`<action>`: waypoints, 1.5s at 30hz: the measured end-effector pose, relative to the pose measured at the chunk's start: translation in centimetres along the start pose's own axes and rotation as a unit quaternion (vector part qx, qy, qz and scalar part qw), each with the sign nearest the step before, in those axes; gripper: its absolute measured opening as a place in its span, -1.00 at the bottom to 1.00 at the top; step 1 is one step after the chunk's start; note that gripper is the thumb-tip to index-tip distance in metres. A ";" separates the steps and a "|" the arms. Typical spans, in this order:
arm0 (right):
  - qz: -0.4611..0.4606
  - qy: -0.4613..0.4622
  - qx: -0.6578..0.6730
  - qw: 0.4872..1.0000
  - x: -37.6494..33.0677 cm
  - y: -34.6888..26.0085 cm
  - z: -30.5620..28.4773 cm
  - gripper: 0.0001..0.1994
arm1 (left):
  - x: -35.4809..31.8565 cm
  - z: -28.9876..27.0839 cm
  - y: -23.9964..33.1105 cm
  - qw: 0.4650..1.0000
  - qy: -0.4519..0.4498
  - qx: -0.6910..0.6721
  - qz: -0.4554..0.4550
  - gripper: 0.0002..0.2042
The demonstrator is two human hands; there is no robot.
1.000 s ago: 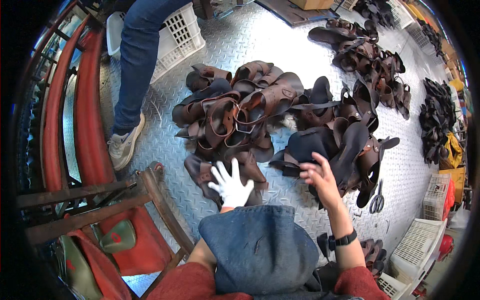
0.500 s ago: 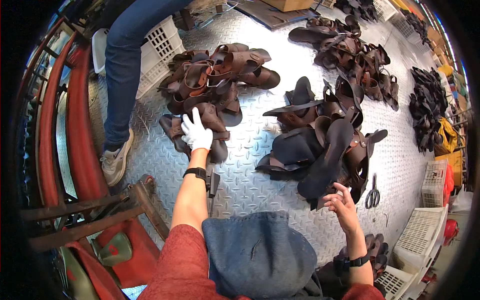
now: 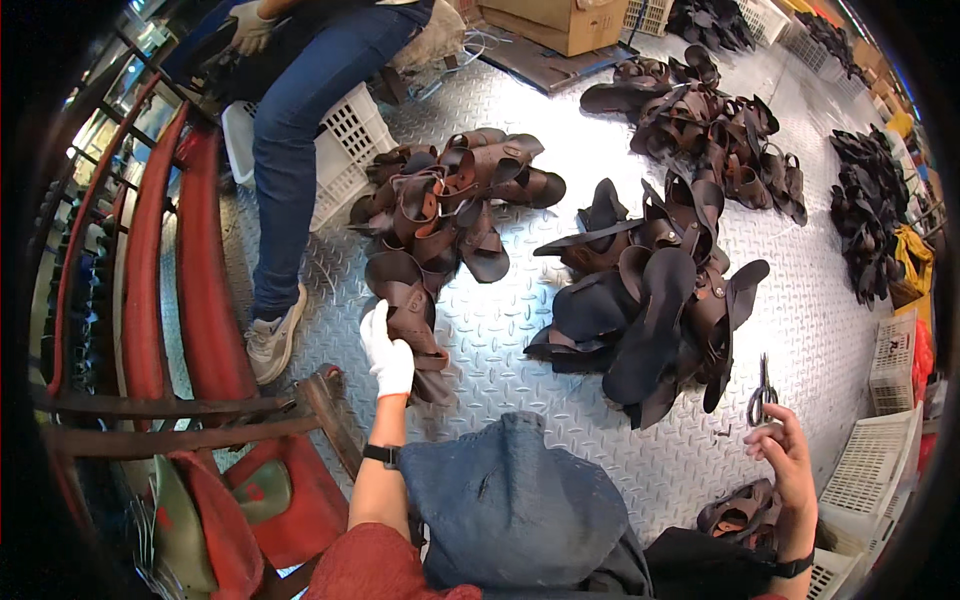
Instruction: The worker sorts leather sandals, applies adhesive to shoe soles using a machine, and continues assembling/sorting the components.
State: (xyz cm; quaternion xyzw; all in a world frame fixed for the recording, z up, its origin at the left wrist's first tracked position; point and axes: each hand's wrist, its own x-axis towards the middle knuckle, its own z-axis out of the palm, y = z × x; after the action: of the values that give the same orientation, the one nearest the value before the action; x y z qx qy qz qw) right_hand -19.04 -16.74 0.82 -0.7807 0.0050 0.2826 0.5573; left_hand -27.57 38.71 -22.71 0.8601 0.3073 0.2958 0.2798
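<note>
My left hand (image 3: 388,358), in a white glove, has its fingers closed against the side of a brown leather sandal upper (image 3: 408,308) at the near end of the left heap. The thumb is hidden. Behind it lie more brown strapped uppers (image 3: 480,165) in a loose pile. My right hand (image 3: 788,455) is bare, its fingers loosely bent and apart with nothing in them. Just beyond its fingertips, dark-handled scissors (image 3: 763,400) lie on the floor. Black soles with brown uppers (image 3: 650,310) form a heap between my hands.
Farther heaps of sandal parts (image 3: 715,125) lie ahead and right. White crates (image 3: 868,455) line the right side. A seated person's leg in jeans (image 3: 285,180) and a crate (image 3: 345,135) are at the left, near red metal bars (image 3: 205,270). A blue cloth (image 3: 510,500) covers my lap.
My left hand has come nearer to me along with the brown upper, which now sits closer. My right hand has moved right, away from the black soles to beside the scissors. The view has shifted.
</note>
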 end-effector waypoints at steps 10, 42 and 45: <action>-0.045 -0.007 0.004 0.999 -1.4 1.6 -2.1 -0.61 | 13.5 -8.7 17.6 0.929 0.188 0.104 0.300 -0.37; -0.058 0.048 0.013 0.997 -2.6 2.3 -4.9 -0.66 | 18.8 -5.2 19.2 0.927 0.199 0.090 0.305 -0.34; -0.061 0.046 0.009 0.997 -2.6 2.4 -5.0 -0.66 | 19.3 -5.2 19.7 0.923 0.209 0.087 0.310 -0.35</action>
State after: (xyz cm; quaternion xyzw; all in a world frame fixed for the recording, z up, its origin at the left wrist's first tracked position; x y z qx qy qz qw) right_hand -19.84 -22.80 0.97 -0.7867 -0.0143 0.2116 0.5798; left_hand -11.65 40.76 0.33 0.8517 0.1011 0.5134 0.0276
